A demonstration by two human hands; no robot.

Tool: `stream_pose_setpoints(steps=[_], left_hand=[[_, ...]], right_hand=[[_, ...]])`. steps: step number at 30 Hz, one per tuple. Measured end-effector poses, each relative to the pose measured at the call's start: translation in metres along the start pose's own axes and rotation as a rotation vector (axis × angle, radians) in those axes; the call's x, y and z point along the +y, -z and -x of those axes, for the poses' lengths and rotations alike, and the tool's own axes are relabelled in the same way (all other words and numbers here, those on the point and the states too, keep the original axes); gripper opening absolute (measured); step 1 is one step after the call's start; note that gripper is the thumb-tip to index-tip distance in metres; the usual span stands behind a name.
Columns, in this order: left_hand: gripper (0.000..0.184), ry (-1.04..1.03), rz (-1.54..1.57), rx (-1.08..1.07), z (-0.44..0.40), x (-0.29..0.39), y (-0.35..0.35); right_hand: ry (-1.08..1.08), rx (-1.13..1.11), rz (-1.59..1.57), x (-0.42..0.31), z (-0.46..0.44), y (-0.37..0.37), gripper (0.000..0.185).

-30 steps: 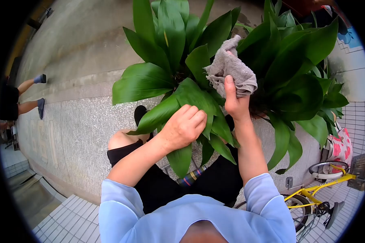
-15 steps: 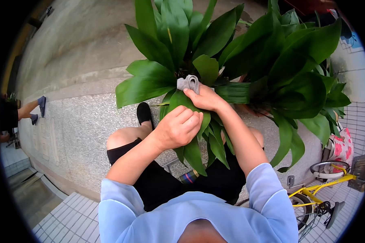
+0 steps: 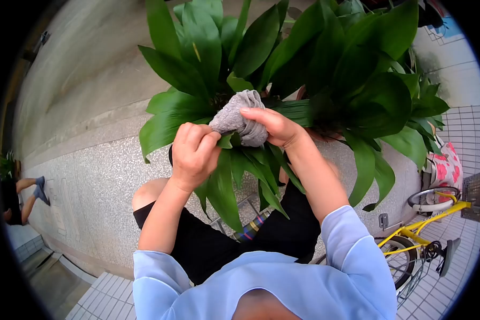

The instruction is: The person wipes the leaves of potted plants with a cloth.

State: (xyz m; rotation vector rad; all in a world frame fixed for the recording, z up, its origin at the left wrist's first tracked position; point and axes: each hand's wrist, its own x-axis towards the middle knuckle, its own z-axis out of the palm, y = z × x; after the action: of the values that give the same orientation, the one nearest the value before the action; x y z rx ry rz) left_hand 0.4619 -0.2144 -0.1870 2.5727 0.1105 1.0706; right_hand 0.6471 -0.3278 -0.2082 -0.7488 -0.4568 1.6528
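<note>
A grey cloth (image 3: 233,118) is bunched over the leaves of a broad-leaved green potted plant (image 3: 200,40). My right hand (image 3: 276,126) is closed on the cloth's right side, its thumb lying across the top. The fingers of my left hand (image 3: 194,154) are pinched at the cloth's left corner, where it narrows to a point. A small curled piece of leaf (image 3: 228,140) shows beside those fingertips; whether they grip it too is hidden. Long leaves (image 3: 224,186) hang below both hands, over my lap.
More big leaves (image 3: 368,117) spread to the right. A yellow bicycle (image 3: 416,234) stands at the lower right, near a pink-and-white patterned bag (image 3: 447,165). Another person's legs (image 3: 29,197) are at the far left. Speckled pavement (image 3: 96,165) lies around me.
My left hand has moved left and up, from over a leaf to the cloth's corner. The cloth is now spread wider and shows more. The view has shifted slightly.
</note>
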Motion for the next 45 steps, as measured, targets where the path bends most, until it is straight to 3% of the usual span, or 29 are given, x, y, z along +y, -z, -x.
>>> stream_pose_setpoints(steps=[5,10,16,17,19,21,23,24,33,35,37,38,41,45], left_hand=[[0.036,0.111,0.045,0.050,-0.005,0.001,-0.009],[0.055,0.143,0.099,0.046,-0.014,-0.004,-0.016],[0.055,0.129,0.063,0.043,-0.030,-0.005,-0.036],[0.046,0.180,0.114,0.039,-0.032,-0.002,-0.038],[0.042,0.108,0.059,0.111,-0.040,-0.003,-0.050],[0.037,0.046,0.057,0.162,-0.049,0.006,-0.060],[0.034,-0.004,0.078,0.139,-0.055,0.023,-0.067],[0.035,-0.037,0.085,0.117,-0.058,0.028,-0.073],[0.049,-0.216,-0.039,-0.001,-0.089,0.082,-0.090],[0.055,-0.236,-0.115,-0.101,-0.101,0.100,-0.094],[0.057,-0.279,-0.228,-0.217,-0.127,0.121,-0.101],[0.059,-0.290,-0.290,-0.291,-0.133,0.122,-0.113],[0.035,-0.378,-0.484,-0.466,-0.136,0.102,-0.152],[0.012,-0.275,-0.433,-0.571,-0.120,0.104,-0.148]], right_hand=[[0.154,-0.002,-0.046,-0.007,0.010,0.003,0.034],[0.241,-0.019,-0.134,-0.014,0.024,0.010,0.034],[0.327,-0.158,-0.180,-0.009,0.048,0.018,0.049],[0.349,-0.184,-0.164,-0.010,0.057,0.016,0.047],[0.394,-0.279,-0.192,-0.014,0.073,0.012,0.042],[0.496,-0.226,-0.203,-0.017,0.084,0.020,0.048],[0.618,-0.349,-0.202,-0.024,0.096,0.023,0.054],[0.660,-0.324,-0.190,-0.026,0.106,0.027,0.061],[0.785,-0.321,-0.197,-0.020,0.192,0.047,0.057],[0.761,-0.284,-0.099,-0.013,0.202,0.060,0.056],[0.638,-0.105,-0.107,-0.003,0.211,0.067,0.045],[0.579,0.107,-0.137,0.009,0.211,0.078,0.032],[0.551,0.467,-0.127,0.010,0.196,0.062,0.028],[0.600,0.728,-0.511,0.026,0.170,0.070,0.036]])
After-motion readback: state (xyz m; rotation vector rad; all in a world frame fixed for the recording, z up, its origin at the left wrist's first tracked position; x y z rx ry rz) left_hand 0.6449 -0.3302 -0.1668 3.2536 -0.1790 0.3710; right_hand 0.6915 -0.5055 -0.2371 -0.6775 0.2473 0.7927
